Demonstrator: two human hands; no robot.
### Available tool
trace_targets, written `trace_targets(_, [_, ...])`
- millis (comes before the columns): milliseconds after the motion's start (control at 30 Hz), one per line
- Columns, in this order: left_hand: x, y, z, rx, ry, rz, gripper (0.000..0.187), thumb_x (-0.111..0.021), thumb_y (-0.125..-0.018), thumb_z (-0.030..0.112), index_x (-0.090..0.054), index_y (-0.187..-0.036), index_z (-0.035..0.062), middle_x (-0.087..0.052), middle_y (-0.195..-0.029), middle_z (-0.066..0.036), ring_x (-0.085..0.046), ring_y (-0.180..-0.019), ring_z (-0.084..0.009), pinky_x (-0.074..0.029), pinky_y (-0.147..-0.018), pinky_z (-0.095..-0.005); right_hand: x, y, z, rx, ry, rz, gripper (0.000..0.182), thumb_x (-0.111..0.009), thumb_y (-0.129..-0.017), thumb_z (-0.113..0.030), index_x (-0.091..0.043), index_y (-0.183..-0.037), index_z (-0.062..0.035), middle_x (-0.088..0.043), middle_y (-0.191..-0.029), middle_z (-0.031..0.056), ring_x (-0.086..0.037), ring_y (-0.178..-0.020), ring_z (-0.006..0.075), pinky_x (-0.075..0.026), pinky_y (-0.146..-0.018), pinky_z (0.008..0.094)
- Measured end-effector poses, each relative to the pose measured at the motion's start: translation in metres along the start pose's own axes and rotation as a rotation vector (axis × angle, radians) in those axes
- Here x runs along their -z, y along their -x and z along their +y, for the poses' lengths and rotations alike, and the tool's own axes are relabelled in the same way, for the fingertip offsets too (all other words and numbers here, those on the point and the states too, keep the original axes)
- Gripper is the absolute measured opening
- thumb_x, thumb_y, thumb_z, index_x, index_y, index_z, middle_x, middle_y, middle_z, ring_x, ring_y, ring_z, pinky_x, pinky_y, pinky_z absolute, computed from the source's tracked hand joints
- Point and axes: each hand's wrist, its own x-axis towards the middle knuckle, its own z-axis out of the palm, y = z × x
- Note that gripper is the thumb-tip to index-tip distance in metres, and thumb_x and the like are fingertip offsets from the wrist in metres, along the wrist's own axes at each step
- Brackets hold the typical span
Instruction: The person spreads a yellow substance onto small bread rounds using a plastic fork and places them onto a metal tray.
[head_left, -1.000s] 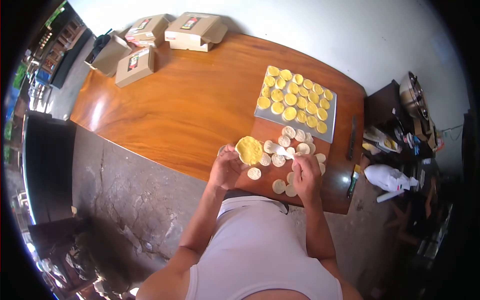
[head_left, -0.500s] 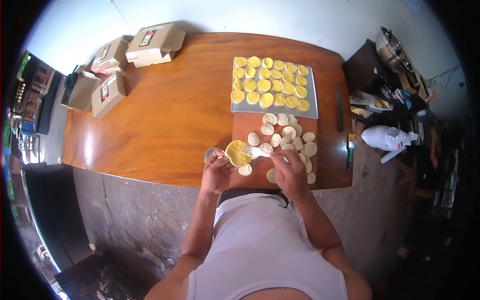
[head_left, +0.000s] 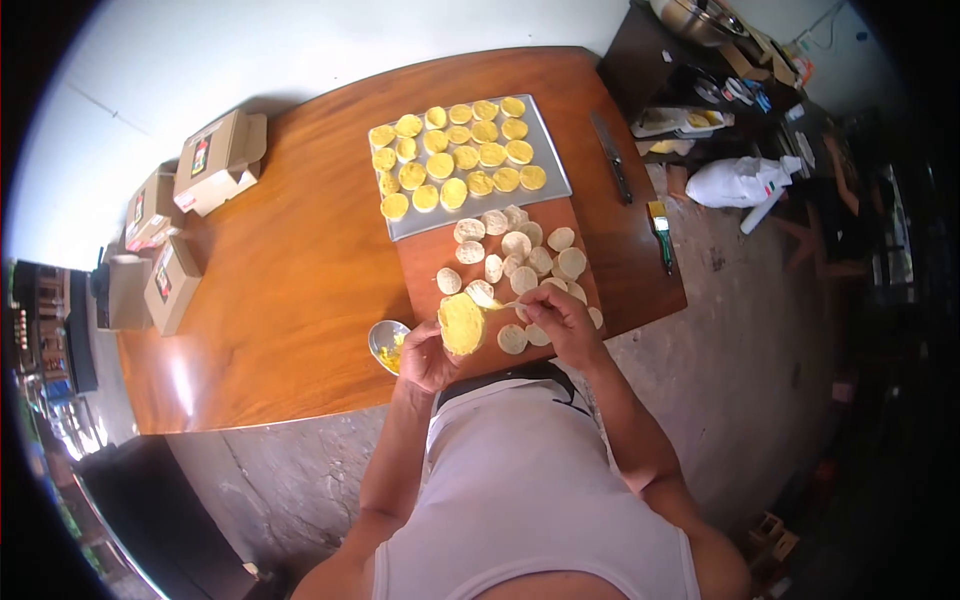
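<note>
My left hand (head_left: 428,362) grips a round bread slice (head_left: 462,325) whose upper face is coated in yellow spread. In my right hand (head_left: 562,325) is a small pale spreading utensil (head_left: 503,305), its tip by the slice's right edge; its exact kind is hard to make out. Beside my left hand stands a small metal bowl (head_left: 377,343) with yellow spread inside. Several plain bread rounds (head_left: 516,244) lie scattered on a reddish-brown board (head_left: 425,275) beyond my hands. Farther back, a metal tray (head_left: 552,172) bears rows of yellow-coated rounds (head_left: 439,166).
A black-handled knife (head_left: 612,158) and a green-handled brush (head_left: 661,238) lie near the table's right edge. Cardboard boxes (head_left: 213,165) sit at the far left of the wooden table (head_left: 290,280). A white bag (head_left: 738,182) and a metal bowl (head_left: 695,22) are off to the right.
The camera view has turned, shifting the tray and board leftward and uncovering the small bowl. The slice is now tilted more upright, and the utensil has drawn from its face to its right edge.
</note>
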Motion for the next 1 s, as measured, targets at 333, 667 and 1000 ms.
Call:
trace_targets(333, [-0.033,-0.019,-0.010,-0.063,-0.068,0.062,0.040,-0.053,-0.087,0.008,-0.048,-0.124,-0.0063,-0.061,-0.118,-0.021,-0.063,-0.106,-0.0319,-0.057,-0.089,-0.0416,0.032,0.009,-0.008,0.074,-0.137,0.033,0.012,-0.050,-0.096,-0.004,-0.059,-0.103,-0.0016,-0.055,-0.083,-0.0009,-0.049,-0.077,0.0041,-0.042,-0.071,0.0196])
trace_targets(667, [-0.050,-0.007,-0.016,-0.336,-0.098,0.157,0.031,-0.045,-0.095,0.006,-0.048,-0.121,-0.0099,-0.058,-0.122,-0.018,-0.058,-0.115,-0.0292,-0.052,-0.098,-0.0384,0.006,-0.004,0.009,0.040,-0.031,0.089,0.012,-0.051,-0.096,-0.007,-0.057,-0.104,-0.0012,-0.055,-0.082,0.0006,-0.049,-0.074,0.0050,-0.041,-0.066,0.0207])
trace_targets(1000, [-0.057,0.008,-0.022,-0.509,-0.122,0.175,0.023,-0.049,-0.094,0.005,-0.050,-0.115,-0.0050,-0.058,-0.121,-0.015,-0.055,-0.118,-0.0259,-0.045,-0.106,-0.0367,-0.025,-0.003,0.017,0.127,0.236,0.089,0.012,-0.054,-0.096,-0.011,-0.060,-0.101,-0.0017,-0.056,-0.078,0.0008,-0.049,-0.067,0.0063,-0.040,-0.059,0.0224])
